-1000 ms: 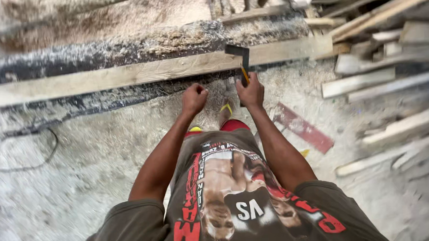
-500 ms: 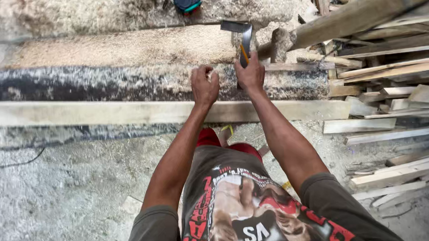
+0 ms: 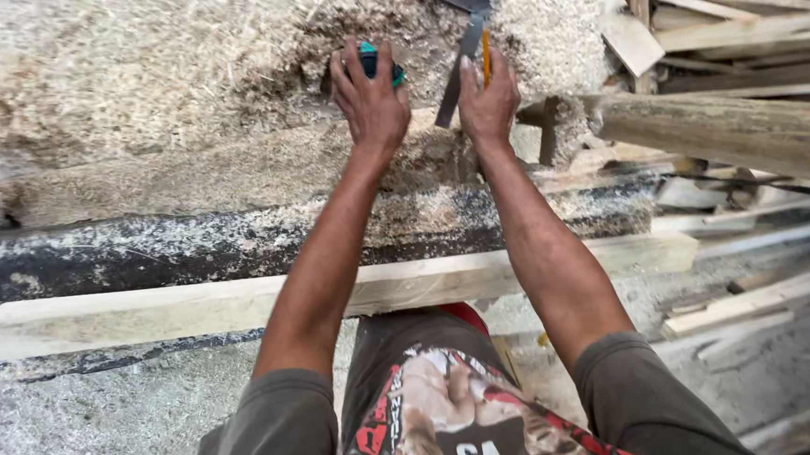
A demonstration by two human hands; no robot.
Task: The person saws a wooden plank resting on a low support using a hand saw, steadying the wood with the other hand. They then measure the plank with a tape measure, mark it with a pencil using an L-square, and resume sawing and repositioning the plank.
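Plank [image 3: 195, 311] of pale rough-sawn wood lies across the dark, sawdust-strewn bench, now left behind as both arms have stretched past it into fluffy shavings, the left hand [image 3: 371, 96] cupped over a teal tape measure [image 3: 381, 65], the right hand [image 3: 488, 101] pinching a metal square [image 3: 462, 60] and pencil [image 3: 486, 56].

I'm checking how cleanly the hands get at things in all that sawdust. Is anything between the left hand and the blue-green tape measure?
Nothing visible. The left hand already lies on top of the blue-green tape measure, fingers spread over it on the sawdust-covered surface. Only its edges show beside the fingers. The right hand holds a square and a pencil alongside.
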